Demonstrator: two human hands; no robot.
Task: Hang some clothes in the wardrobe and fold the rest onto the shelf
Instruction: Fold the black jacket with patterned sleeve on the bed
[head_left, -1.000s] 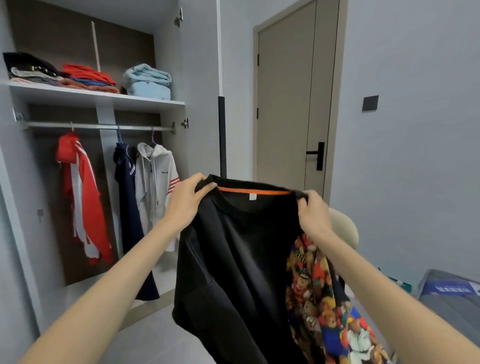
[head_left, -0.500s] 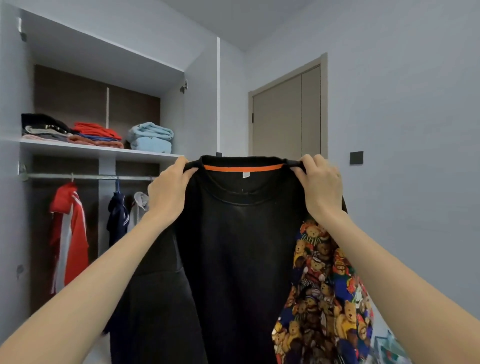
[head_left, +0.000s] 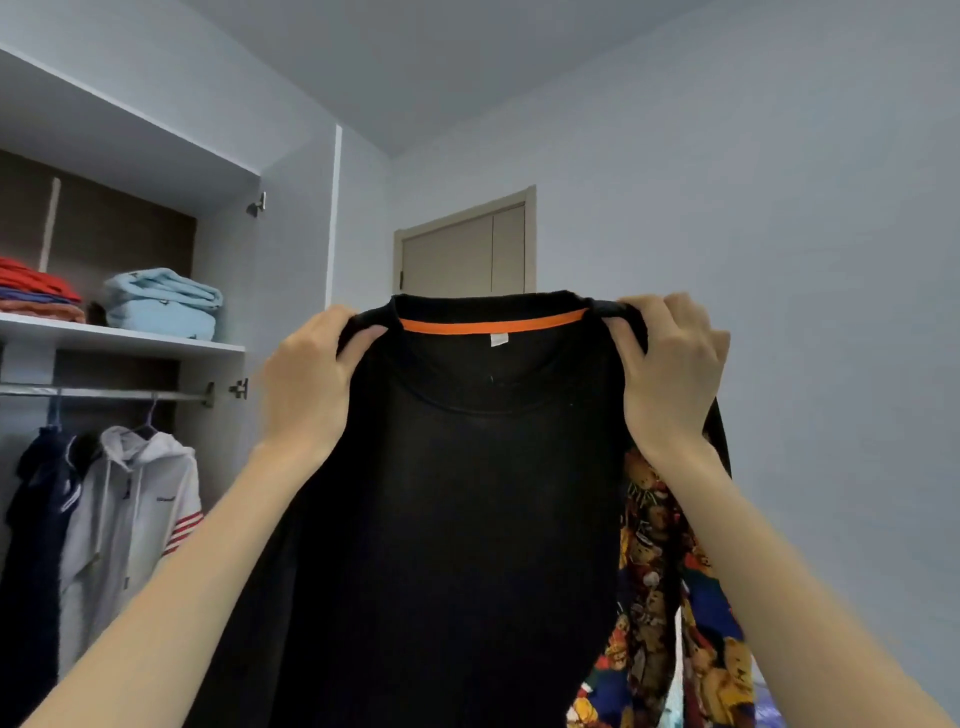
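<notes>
While both arms reach up from the bottom corners of the frame, a black shirt (head_left: 467, 519) hangs spread out in the centre, held by its shoulders. The left hand (head_left: 306, 384) grasps the shirt's left shoulder, thumb in front and fingers curled behind the cloth. The right hand (head_left: 670, 369) grasps the other shoulder, its fingers folded over the top edge. An orange band (head_left: 493, 325) lines the inside of the collar, with a small white tag (head_left: 498, 340) just below it. At the lower right of the frame, a colourful sleeve (head_left: 670, 623) printed with cartoon bears hangs beside the black cloth.

At the left of the frame stands an open wardrobe (head_left: 291, 249). On its shelf (head_left: 119, 335) lie a folded light blue pile (head_left: 161, 306) and, at the far left edge, a red stack (head_left: 36, 291). Below the shelf runs a rail (head_left: 104, 393), from which hang a white hoodie (head_left: 130, 519) and, beside it, a dark navy garment (head_left: 36, 545). Behind the shirt, in the upper middle of the frame, the top of a beige door (head_left: 467, 249) shows in a pale grey wall (head_left: 779, 234).
</notes>
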